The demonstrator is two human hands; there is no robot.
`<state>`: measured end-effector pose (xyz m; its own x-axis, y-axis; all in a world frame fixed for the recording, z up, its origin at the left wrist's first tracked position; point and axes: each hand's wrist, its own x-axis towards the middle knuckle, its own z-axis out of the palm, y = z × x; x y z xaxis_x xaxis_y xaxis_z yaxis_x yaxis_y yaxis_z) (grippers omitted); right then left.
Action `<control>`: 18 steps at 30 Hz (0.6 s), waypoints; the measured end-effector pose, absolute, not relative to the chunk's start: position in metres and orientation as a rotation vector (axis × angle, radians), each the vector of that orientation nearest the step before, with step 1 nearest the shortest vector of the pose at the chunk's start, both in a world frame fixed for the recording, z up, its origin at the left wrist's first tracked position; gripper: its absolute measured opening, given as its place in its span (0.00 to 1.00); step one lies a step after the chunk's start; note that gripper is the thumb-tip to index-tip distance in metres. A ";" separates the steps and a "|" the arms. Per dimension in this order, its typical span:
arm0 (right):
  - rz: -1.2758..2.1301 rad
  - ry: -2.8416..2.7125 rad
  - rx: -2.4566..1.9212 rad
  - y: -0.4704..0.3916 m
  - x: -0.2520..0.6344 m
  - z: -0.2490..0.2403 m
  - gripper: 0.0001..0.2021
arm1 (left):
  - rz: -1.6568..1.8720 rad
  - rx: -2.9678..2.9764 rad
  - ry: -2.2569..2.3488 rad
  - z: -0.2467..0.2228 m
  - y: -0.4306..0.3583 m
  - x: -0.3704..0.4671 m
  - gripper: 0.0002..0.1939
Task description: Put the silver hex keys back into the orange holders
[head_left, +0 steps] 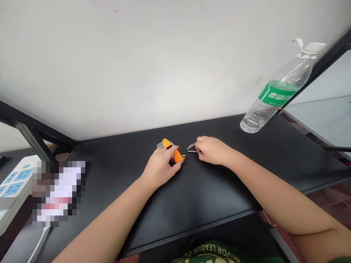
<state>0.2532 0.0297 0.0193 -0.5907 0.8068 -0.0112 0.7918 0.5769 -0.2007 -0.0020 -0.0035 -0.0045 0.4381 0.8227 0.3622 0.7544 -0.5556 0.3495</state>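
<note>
My left hand is closed around an orange hex key holder, near the middle of the black tabletop. Thin metal hex keys stick out past the holder's far left side, and bent ends show at its right. Just to the right, my right hand is closed on some slim metal hex keys. Their tips point left toward the holder, with a small gap between. My right fingers hide the other ends, so how many keys they grip I cannot tell.
A large clear water bottle with a green label stands at the back right by the white wall. At the left are a blurred-out phone, its white cable and a white power strip. Black frame bars flank the table.
</note>
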 end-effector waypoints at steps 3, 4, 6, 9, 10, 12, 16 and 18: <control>0.390 -2.651 -1.335 0.027 0.252 0.024 0.06 | 0.741 2.534 1.407 -0.005 -0.003 -0.002 0.21; 0.436 -2.617 -1.292 0.026 0.252 0.025 0.05 | 0.739 2.532 1.413 -0.005 -0.003 -0.002 0.21; 0.501 -2.568 -1.185 0.025 0.252 0.027 0.05 | 0.744 2.528 1.420 -0.005 -0.002 -0.002 0.22; 0.511 -2.553 -1.074 0.023 0.252 0.027 0.06 | 0.764 2.527 1.406 -0.006 -0.002 -0.002 0.21; 0.500 -2.557 -1.055 0.022 0.252 0.027 0.07 | 0.772 2.526 1.402 -0.006 -0.003 -0.003 0.21; 0.479 -2.565 -1.025 0.020 0.253 0.026 0.08 | 0.772 2.529 1.403 -0.007 -0.003 -0.003 0.21; 0.466 -2.586 -0.982 0.018 0.254 0.028 0.10 | 0.774 2.540 1.419 -0.009 -0.003 -0.004 0.22; 0.433 -2.608 -0.980 0.016 0.254 0.030 0.12 | 0.771 2.543 1.419 -0.009 -0.002 -0.004 0.22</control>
